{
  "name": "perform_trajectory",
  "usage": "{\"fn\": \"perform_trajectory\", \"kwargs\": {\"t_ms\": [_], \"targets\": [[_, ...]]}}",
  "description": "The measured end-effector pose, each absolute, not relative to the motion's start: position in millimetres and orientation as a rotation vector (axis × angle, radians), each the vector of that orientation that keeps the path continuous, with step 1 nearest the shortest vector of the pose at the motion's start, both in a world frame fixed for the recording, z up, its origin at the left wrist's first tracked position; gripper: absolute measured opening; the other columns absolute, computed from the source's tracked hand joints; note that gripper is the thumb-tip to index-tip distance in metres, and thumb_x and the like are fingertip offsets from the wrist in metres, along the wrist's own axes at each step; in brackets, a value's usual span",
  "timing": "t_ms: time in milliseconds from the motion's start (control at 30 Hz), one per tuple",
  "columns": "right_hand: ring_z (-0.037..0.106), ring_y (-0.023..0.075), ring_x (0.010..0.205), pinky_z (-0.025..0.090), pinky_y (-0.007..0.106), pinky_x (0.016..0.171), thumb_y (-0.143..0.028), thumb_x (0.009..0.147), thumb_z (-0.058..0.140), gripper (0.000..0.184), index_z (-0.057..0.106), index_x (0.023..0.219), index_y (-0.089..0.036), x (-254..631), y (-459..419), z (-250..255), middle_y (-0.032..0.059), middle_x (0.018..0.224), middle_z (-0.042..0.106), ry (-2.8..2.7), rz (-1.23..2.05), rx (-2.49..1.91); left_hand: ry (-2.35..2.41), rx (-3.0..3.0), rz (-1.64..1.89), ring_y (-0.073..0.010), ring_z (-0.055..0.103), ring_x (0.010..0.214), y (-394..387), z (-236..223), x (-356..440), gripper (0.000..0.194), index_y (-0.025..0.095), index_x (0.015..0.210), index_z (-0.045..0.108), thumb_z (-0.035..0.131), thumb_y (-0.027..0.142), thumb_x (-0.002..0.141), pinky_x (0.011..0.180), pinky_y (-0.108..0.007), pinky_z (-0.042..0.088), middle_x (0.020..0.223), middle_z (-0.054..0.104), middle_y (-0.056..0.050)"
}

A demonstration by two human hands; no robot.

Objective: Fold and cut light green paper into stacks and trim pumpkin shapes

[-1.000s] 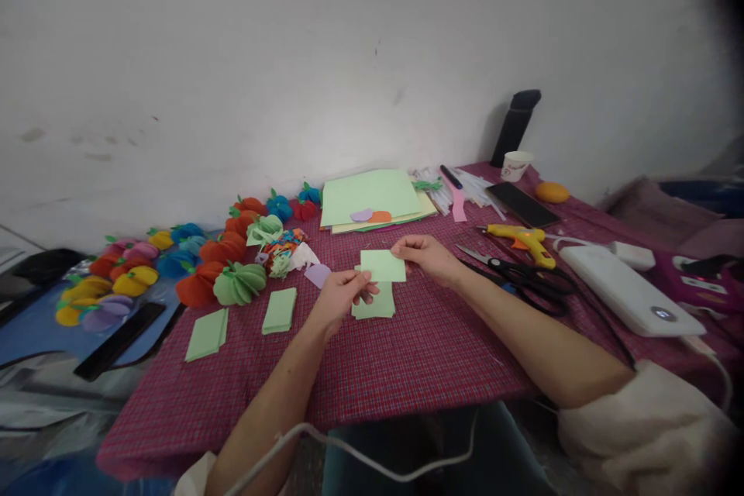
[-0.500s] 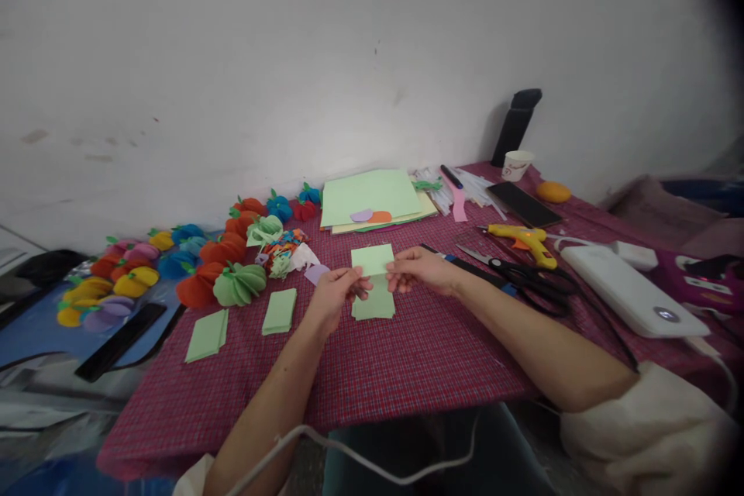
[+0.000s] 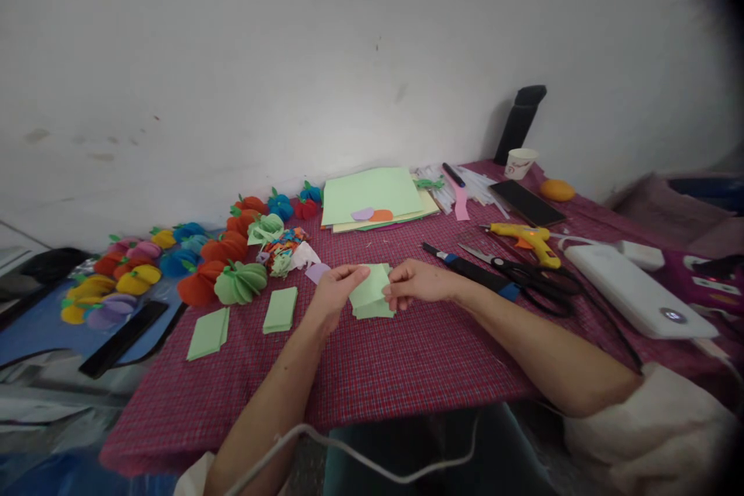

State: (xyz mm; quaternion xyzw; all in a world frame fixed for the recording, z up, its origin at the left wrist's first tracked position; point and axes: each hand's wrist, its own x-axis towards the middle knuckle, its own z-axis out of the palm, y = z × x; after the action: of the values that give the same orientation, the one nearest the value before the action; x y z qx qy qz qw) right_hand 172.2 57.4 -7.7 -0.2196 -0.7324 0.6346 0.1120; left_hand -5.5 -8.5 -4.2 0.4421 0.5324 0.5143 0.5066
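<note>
Between my two hands is a small light green paper sheet (image 3: 370,288), its far part tipped toward me. My left hand (image 3: 337,291) pinches its left edge with thumb and fingers. On the opposite edge, the fingers of my right hand (image 3: 415,284) are closed on the same sheet. Just under it lies a stack of green paper (image 3: 375,313) on the checked cloth, mostly covered. To the left rest two more piles, a narrow green paper stack (image 3: 280,310) and a wider green paper stack (image 3: 208,334).
Scissors (image 3: 532,283), a yellow glue gun (image 3: 526,239) and a white power bank (image 3: 639,291) lie on the right. Paper pumpkins (image 3: 241,282) crowd the left side, near paper scraps (image 3: 284,252). Large paper sheets (image 3: 372,198) lie at the back. A white cable crosses near my lap.
The green sheet, which was held up flatter, has come down toward me and now looks bent over between my fingers. Both hands stay in nearly the same place.
</note>
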Motion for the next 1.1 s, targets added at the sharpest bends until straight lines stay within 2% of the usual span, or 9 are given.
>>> {"fn": "perform_trajectory", "kwargs": {"t_ms": [233, 433, 733, 967, 1100], "targets": [[0.056, 0.0101, 0.057, 0.041, 0.02, 0.053, -0.045, 0.071, 0.051, 0.036, 0.06, 0.076, -0.011, 171.3, 55.9, -2.6, 0.0041, 0.066, 0.061, -2.292, 1.743, -0.658, 1.399, 1.134, 1.196, -0.0071, 0.044, 0.048, -8.9, -5.6, -3.8, 0.032, 0.01, 0.067, 0.062, 0.064, 0.041, 0.06, 0.047, -0.02, 0.032, 0.057, 0.057, 0.0], [0.049, 0.0085, 0.054, 0.037, 0.02, 0.051, -0.043, 0.072, 0.05, 0.032, 0.058, 0.073, -0.013, 166.0, 56.2, -9.3, -0.0016, 0.059, 0.054, -2.167, 1.505, -0.683, 1.41, 1.224, 1.075, -0.008, 0.046, 0.05, -8.4, -11.1, -0.7, 0.032, 0.01, 0.071, 0.063, 0.062, 0.04, 0.062, 0.047, -0.019, 0.033, 0.06, 0.058, -0.001], [0.05, 0.0083, 0.048, 0.039, 0.02, 0.049, -0.028, 0.071, 0.05, 0.018, 0.058, 0.065, -0.013, 168.7, 60.5, -10.5, -0.0022, 0.052, 0.054, -2.123, 1.615, -0.687, 1.401, 1.206, 0.999, -0.0079, 0.046, 0.049, -8.4, -10.0, -3.1, 0.029, 0.011, 0.069, 0.063, 0.064, 0.038, 0.06, 0.048, -0.02, 0.033, 0.058, 0.058, 0.0], [0.048, 0.007, 0.044, 0.038, 0.019, 0.047, -0.027, 0.068, 0.052, 0.017, 0.056, 0.061, -0.013, 176.6, 68.8, -1.1, -0.0026, 0.048, 0.053, -2.048, 1.691, -0.745, 1.379, 1.205, 1.093, -0.0083, 0.046, 0.053, -6.7, -3.9, -9.8, 0.027, 0.011, 0.066, 0.063, 0.064, 0.038, 0.06, 0.053, -0.02, 0.035, 0.057, 0.058, 0.001], [0.053, 0.0089, 0.051, 0.04, 0.021, 0.051, -0.029, 0.068, 0.053, 0.016, 0.057, 0.067, -0.014, 180.8, 71.2, 3.4, -0.0003, 0.058, 0.058, -2.023, 1.765, -0.757, 1.405, 1.236, 1.098, -0.0084, 0.046, 0.053, -5.5, -4.9, -12.4, 0.027, 0.011, 0.065, 0.062, 0.063, 0.038, 0.06, 0.054, -0.02, 0.035, 0.057, 0.058, 0.0]]}}
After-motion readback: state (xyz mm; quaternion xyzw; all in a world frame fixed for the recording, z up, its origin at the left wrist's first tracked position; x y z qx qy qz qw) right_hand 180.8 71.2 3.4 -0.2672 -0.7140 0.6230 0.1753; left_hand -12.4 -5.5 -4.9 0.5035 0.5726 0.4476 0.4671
